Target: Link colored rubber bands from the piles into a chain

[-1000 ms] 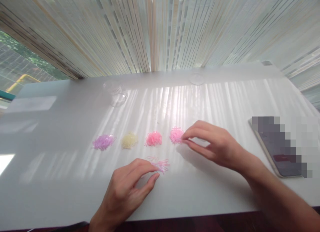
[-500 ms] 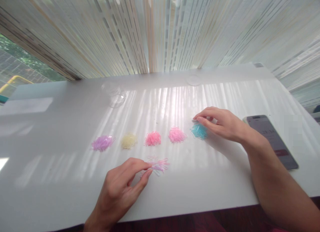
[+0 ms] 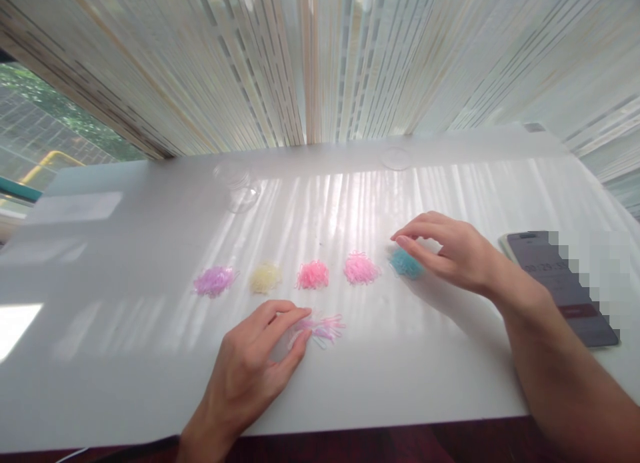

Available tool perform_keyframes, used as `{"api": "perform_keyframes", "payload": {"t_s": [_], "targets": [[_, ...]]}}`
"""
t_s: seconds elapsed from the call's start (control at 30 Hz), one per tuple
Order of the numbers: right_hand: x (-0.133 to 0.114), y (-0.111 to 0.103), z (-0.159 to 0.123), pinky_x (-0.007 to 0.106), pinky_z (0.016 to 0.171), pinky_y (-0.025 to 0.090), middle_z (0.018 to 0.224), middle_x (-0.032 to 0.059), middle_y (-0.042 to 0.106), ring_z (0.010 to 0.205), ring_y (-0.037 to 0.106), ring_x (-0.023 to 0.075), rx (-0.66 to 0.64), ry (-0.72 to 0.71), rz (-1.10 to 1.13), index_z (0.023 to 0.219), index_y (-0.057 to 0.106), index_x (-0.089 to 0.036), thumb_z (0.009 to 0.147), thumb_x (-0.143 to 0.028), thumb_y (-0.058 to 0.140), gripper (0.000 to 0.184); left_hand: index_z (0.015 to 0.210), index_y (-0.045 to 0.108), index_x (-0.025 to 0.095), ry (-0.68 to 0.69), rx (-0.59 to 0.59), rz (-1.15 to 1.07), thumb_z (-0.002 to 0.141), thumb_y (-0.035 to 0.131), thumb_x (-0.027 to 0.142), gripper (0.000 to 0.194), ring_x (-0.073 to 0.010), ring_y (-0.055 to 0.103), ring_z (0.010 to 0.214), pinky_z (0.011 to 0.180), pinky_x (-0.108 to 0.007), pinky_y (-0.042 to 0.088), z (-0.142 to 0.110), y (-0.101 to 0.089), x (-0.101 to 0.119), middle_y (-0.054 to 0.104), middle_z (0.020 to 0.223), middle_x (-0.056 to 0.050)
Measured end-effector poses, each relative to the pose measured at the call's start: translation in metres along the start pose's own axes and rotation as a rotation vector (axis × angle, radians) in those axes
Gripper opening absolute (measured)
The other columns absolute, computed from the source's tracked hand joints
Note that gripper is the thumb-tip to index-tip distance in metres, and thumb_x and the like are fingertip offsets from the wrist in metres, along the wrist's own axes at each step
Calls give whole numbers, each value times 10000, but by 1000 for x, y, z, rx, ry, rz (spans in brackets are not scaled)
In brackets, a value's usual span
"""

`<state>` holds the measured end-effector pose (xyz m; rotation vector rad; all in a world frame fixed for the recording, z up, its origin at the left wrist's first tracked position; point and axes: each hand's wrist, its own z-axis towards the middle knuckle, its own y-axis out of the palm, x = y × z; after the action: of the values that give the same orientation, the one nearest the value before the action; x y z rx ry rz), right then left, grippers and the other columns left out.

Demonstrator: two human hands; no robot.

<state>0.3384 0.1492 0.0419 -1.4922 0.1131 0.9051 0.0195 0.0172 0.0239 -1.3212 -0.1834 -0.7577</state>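
Small elastic bands lie in a mixed loose pile (image 3: 330, 326), pink, lilac and pale blue, near the front of the white table. My left hand (image 3: 260, 350) is at its left side, thumb and forefinger parted around the pile's edge. My right hand (image 3: 450, 250) hovers at the blue pile of bands (image 3: 405, 264), partly covering it. Its thumb and forefinger tips are close together in a pinch; anything between them is too small to see. To the left, in a row, sit a light pink pile (image 3: 361, 268), a coral pink pile (image 3: 313, 275), a yellow pile (image 3: 265, 277) and a purple pile (image 3: 215, 281).
A clear jar (image 3: 240, 190) lies on the table (image 3: 150, 370) behind the yellow pile. Farther back is a clear round lid (image 3: 396, 159). A phone (image 3: 555, 276) rests beside my right forearm. Striped curtains (image 3: 310, 70) hang along the table's far edge.
My left thumb and forefinger have parted from their pinch at the mixed pile. My right hand stays by the blue pile. The whole view has shifted slightly.
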Motion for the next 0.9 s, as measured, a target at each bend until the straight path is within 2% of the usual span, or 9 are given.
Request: {"api": "perform_keyframes", "payload": {"t_s": [0.07,0.13,0.2,0.3,0.4,0.53,0.7,0.77,0.9], "targets": [[-10,7,-1,360,696,527,874,72,724,842,651,231,86,-120,-19,911,726,-228,1022,-314,534,237,1155,706,212,13,-7,37,981,615,204,196,-166,716,848,698,-260,589,2,2,2,710,1001,-43],[-23,16,-3,345,681,504,798,51,693,749,609,200,92,-274,-1,929,713,-216,1019,-240,530,205,1123,715,208,15,-17,67,984,608,220,175,-164,713,804,692,-270,587,3,4,4,711,969,-37],[-38,28,-6,320,642,469,725,30,646,674,549,174,25,-420,38,942,705,-195,1017,-191,515,204,1068,725,209,9,-24,78,989,602,225,147,-156,702,761,675,-267,582,5,5,6,715,934,-28],[-55,45,-14,311,646,452,720,32,624,674,527,168,-75,-517,60,949,711,-172,1035,-198,498,231,992,731,215,8,-22,64,995,599,196,134,-143,686,721,672,-260,572,6,6,7,718,891,-12],[-61,56,-20,317,662,453,737,37,633,683,522,171,-158,-541,64,957,722,-169,1056,-234,480,270,993,731,218,-5,-21,20,993,608,171,131,-137,691,746,686,-249,565,4,5,7,711,891,-8],[-60,60,-23,320,697,469,800,44,660,726,548,177,-165,-512,89,1017,726,-165,1060,-263,489,260,1003,720,218,-37,-11,-63,989,622,179,107,-131,695,782,709,-225,577,4,2,7,700,913,-16],[-61,65,-24,320,730,492,904,60,698,800,604,187,-181,-485,146,1080,720,-168,1037,-282,551,208,1010,719,234,-72,-21,-170,985,631,176,108,-109,677,687,591,-191,555,8,0,12,739,913,-6],[-63,68,-25,315,728,496,912,66,705,809,612,187,-166,-494,178,1096,717,-160,1027,-280,569,202,987,729,243,-119,-15,-243,981,645,187,100,-103,686,646,561,-182,558,9,1,15,765,875,11],[-67,70,-25,288,687,489,855,60,701,760,599,170,-115,-501,248,1020,718,-158,1025,-279,577,185,962,733,237,-277,73,-419,983,659,246,77,-134,750,655,568,-190,604,7,3,19,815,835,10]]}}
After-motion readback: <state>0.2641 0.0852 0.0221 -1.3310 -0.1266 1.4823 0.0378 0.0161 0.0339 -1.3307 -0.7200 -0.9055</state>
